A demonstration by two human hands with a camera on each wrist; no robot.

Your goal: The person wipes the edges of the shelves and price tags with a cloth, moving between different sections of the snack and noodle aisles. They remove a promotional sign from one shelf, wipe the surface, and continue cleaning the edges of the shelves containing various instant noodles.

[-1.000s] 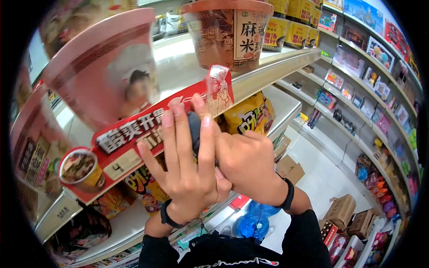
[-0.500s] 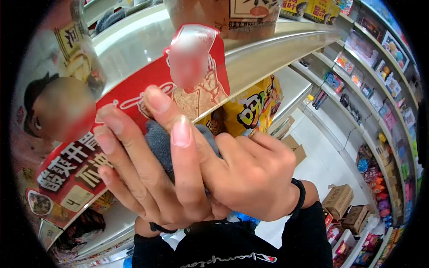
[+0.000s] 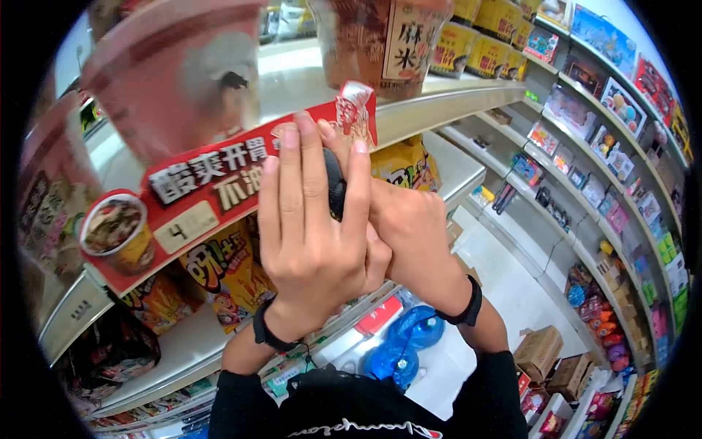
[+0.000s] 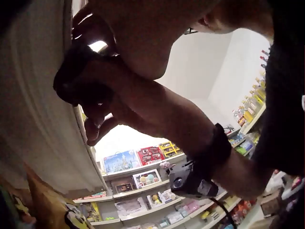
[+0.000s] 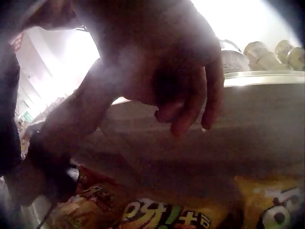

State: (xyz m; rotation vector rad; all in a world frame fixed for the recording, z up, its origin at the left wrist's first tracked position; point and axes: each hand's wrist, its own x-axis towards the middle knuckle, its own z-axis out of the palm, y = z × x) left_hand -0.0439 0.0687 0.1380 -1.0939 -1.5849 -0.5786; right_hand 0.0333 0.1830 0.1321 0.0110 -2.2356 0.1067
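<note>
Dark cloth point(image 3: 336, 183) between both hands' fingers, red price sign point(image 3: 219, 179) behind | left hand point(image 3: 314, 230) fingers straight over it; right hand point(image 3: 411, 223) seemingly curled round it | handling looks under way; release left

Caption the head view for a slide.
Left hand overlaps right hand at a red shelf sign, a dark item showing between left fingers.

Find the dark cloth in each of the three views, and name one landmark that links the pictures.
Head: dark cloth, just above and left of centre, showing between fingers of the left hand.
Left wrist: upper left, a dark bunch.
Right wrist: too dim to be sure; a dark patch above the middle may be it.
Landmark: yellow snack bags, right of centre in head, lower left in left wrist, bottom edge in right wrist.
</note>
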